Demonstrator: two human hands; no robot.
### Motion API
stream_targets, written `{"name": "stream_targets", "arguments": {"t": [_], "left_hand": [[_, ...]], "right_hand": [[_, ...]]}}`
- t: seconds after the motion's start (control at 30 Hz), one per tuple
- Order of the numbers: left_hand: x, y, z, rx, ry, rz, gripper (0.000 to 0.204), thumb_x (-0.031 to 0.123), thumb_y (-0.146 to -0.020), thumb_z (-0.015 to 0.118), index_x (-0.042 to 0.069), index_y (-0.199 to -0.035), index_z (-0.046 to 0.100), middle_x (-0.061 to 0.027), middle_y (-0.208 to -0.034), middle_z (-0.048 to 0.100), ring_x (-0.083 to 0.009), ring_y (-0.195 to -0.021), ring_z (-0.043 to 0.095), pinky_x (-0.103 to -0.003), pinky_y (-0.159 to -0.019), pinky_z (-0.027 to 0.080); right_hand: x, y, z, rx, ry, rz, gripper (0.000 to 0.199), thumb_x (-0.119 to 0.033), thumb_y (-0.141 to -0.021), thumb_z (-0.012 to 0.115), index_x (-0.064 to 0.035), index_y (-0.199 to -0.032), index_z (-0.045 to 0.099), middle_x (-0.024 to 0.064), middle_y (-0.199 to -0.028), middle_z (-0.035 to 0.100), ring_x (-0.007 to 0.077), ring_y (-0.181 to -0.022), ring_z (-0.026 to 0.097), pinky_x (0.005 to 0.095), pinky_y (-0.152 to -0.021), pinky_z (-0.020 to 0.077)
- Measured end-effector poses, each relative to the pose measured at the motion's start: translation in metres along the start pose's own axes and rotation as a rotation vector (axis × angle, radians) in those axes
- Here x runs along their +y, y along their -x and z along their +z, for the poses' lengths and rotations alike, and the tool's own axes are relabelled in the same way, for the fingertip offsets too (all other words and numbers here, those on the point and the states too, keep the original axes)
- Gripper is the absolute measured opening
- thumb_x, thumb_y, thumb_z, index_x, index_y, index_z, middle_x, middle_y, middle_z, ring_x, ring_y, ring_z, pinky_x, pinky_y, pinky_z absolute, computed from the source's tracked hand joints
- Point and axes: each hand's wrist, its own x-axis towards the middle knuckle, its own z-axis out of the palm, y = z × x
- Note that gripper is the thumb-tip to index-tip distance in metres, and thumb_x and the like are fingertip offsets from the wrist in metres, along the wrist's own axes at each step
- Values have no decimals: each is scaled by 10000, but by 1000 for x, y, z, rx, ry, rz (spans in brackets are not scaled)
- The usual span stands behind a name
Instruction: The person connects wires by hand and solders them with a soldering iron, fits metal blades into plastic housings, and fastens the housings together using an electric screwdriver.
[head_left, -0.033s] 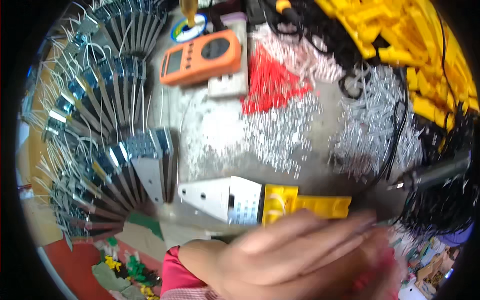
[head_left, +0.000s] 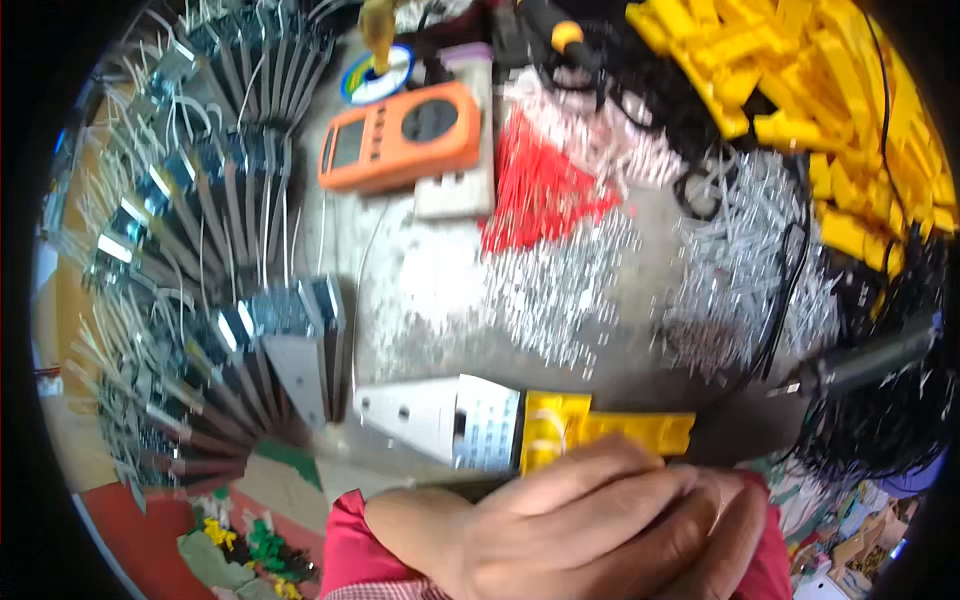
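Observation:
My left hand (head_left: 570, 520) is closed over my right hand (head_left: 735, 510) at the front edge of the table, close to my body. Their fingers are pressed together, and whatever lies between them is hidden. Just beyond the left fingers lies a yellow plastic part (head_left: 645, 430), its near edge partly covered by that hand. Against its left end rests a flat piece with a pale blue dotted section (head_left: 488, 425) and a white tapered plate (head_left: 405, 415) with holes.
Stacked grey plates with white wires (head_left: 240, 340) fan along the left. Beyond are an orange multimeter (head_left: 400, 138), red wires (head_left: 540, 185), small silvery pieces (head_left: 560, 290), clear tube pieces (head_left: 750, 250) and yellow plastic parts (head_left: 800, 80). A dark handled tool (head_left: 870, 355) lies right.
The whole table appears slightly lower in view. My hands, smeared before, show more sharply and have drawn together, still near my body. The yellow part and plate stay in place on the table.

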Motion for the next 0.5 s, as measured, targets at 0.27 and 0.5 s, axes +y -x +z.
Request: {"name": "stream_targets", "arguments": {"t": [0.27,0.5], "left_hand": [[19,4,-3,-152,-9,-313,217,12,-626,797,20,-825,709,-69,-826,629,-186,-664,635,-287,-618,553],[3,7,-54,-484,-88,-326,623,416,-791,746,-73,-1157,622,-232,-1128,651,-313,-917,697,-334,-740,571]], "right_hand": [[-25,10,-19,213,525,-96,60,-6,-855,569,33,-868,612,138,-802,653,267,-661,627,316,-617,499],[-14,4,-62,342,987,-43,273,6,-847,545,53,-1112,594,162,-1068,630,292,-992,592,344,-886,435]]}}
